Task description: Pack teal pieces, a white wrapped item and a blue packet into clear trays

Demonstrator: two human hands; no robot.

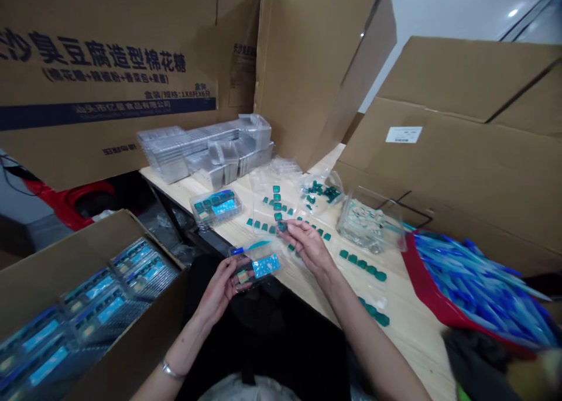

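My left hand (218,288) grips a small clear plastic box (246,263) at its left end, tilted over the front edge of the table. Inside the box are a blue patterned packet (266,265), a blue pointed piece and a small pale square. My right hand (309,244) is closed in a pinch on a dark green square piece (282,226), just above the table. Around my right fingertips, several green squares (277,198) lie in rows on the wood. A filled box (216,208) rests on the table, left of these rows.
Stacked empty clear trays (211,149) stand at the back left. A bag of green squares (322,191), a clear tub of small packets (369,222) and a red-rimmed container of blue pieces (474,290) stand rightward. An open carton (144,331) of packed boxes sits lower left.
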